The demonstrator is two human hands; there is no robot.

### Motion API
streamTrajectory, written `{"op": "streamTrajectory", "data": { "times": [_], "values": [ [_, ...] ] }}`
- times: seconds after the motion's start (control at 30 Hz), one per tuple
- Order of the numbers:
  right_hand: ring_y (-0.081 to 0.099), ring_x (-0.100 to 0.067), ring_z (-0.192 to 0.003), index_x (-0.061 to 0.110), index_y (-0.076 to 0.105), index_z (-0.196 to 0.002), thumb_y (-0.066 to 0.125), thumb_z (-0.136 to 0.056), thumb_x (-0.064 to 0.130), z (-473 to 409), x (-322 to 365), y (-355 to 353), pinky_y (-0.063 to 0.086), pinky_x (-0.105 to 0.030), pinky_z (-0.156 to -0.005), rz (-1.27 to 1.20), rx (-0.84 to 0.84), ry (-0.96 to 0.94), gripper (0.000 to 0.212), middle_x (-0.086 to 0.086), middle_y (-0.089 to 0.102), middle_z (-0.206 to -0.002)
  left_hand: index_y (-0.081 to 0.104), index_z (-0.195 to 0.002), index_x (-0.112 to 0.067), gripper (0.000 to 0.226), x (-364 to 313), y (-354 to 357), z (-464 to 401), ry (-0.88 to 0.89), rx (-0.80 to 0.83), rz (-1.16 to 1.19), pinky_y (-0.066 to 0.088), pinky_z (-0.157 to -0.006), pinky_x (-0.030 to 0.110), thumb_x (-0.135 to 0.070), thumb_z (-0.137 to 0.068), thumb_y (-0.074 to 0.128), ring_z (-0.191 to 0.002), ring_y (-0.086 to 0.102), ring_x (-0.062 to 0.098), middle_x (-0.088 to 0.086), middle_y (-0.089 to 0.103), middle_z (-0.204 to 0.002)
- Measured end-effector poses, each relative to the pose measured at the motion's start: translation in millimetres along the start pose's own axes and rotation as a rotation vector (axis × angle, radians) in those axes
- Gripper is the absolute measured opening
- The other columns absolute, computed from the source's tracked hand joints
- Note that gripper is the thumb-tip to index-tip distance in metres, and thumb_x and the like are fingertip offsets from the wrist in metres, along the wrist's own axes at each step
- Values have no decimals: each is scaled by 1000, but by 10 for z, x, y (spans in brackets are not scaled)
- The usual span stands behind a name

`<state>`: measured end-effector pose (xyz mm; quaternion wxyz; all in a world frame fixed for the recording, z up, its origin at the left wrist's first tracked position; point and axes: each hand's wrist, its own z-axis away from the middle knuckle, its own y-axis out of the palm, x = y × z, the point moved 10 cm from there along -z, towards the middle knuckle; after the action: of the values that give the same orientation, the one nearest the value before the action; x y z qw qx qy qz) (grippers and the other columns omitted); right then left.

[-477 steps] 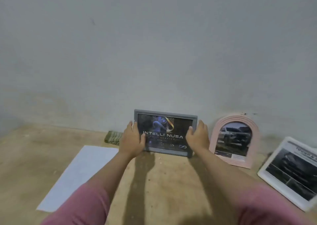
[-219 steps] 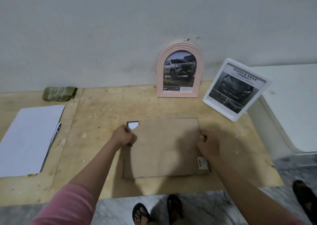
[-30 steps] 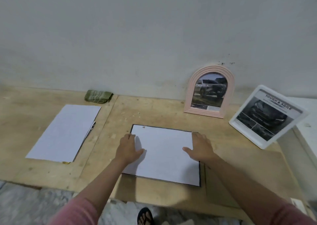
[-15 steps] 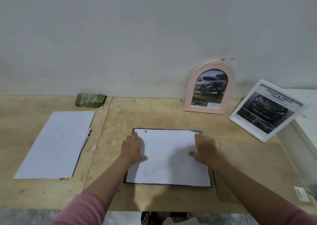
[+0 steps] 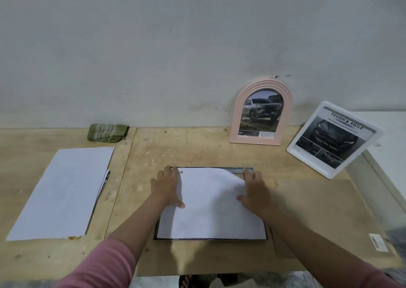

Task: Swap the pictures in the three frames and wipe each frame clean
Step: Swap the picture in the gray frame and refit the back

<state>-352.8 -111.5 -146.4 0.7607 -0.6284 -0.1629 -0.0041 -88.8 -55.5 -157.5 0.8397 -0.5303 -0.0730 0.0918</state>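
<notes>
Head view: straight fingers (image 5: pixel 169 173) press white sheet (image 5: pixel 211 208).

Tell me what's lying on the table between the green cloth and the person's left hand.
Nothing: in the head view the stretch from the green cloth to the left hand is bare plywood table, crossed only by a seam and a few crumbs.

Makeshift workspace, plywood tabletop (image 5: pixel 197 151), bare wall (image 5: pixel 175 46)

Both hands (image 5: pixel 167 185) flat on white sheet (image 5: pixel 211 211); frame (image 5: pixel 239 169) beneath.
</notes>
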Motion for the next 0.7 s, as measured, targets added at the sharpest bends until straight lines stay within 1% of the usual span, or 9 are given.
{"op": "streamTrajectory", "data": {
  "times": [0.07,0.13,0.27,0.37,0.4,0.47,0.53,0.63,0.7],
  "values": [
    [56,-27,-93,8,28,-144,84,-64,34,10,-69,-23,49,-30,-75,-46,7,92,101,-15,43,-119,8,-145,-22,122,-7,-9,-18,5,5,-21,38,-96,42,-58,-53,79,-129,29,27,4,21,-143],
    [54,-29,-93,4,30,-140,86,-61,25,19,-137,-45,46,-30,-74,-176,-2,171,99,-17,43,-116,3,-146,-24,126,-11,-14,-27,-8,19,-57,38,-95,43,-59,-52,79,-129,29,28,7,22,-140],
    [53,-26,-87,4,47,-115,79,-62,0,82,-367,-105,42,-29,-67,-711,-98,393,62,-11,55,-100,-6,-148,-19,135,-57,-45,-32,-29,30,-117,31,-103,48,-59,-53,80,-135,24,31,10,15,-146],
    [62,-30,-84,10,63,-91,67,-72,-3,37,-315,-90,50,-35,-67,-936,-37,344,23,-9,66,-91,-10,-149,-19,137,-150,-89,-47,40,-1,-83,16,-111,57,-58,-54,80,-143,12,31,8,-4,-157],
    [64,-31,-83,11,66,-86,64,-75,-4,25,-269,-105,51,-33,-66,-996,-14,303,18,-10,68,-88,-11,-149,-21,135,-170,-105,-51,68,-12,-37,11,-112,59,-60,-56,78,-145,8,31,6,-10,-158],
    [65,-28,-82,9,68,-89,61,-81,-6,15,-239,-198,52,-27,-64,-1058,-11,243,19,-9,69,-89,-4,-151,-24,119,-216,-187,-63,120,-51,98,5,-112,61,-59,-67,71,-146,4,27,-1,-8,-160],
    [65,-22,-83,8,67,-99,59,-85,-4,13,-243,-302,53,-21,-65,-1083,-11,211,20,-6,69,-93,18,-149,-23,89,-239,-318,-78,150,-95,228,4,-112,61,-52,-79,65,-145,9,24,-3,13,-158],
    [67,-18,-86,14,65,-103,59,-89,3,-5,-306,-358,54,-31,-72,-1139,11,255,19,0,69,-96,49,-119,-19,35,-185,-500,-107,132,-148,306,12,-113,57,-35,-89,57,-132,34,26,0,49,-130],
    [68,-19,-85,15,64,-100,58,-89,4,-45,-365,-384,54,-33,-73,-1159,-7,282,16,-1,69,-95,50,-94,-16,12,-95,-595,-108,108,-185,342,31,-102,45,-26,-89,55,-109,52,28,3,58,-105]
  ]
}}
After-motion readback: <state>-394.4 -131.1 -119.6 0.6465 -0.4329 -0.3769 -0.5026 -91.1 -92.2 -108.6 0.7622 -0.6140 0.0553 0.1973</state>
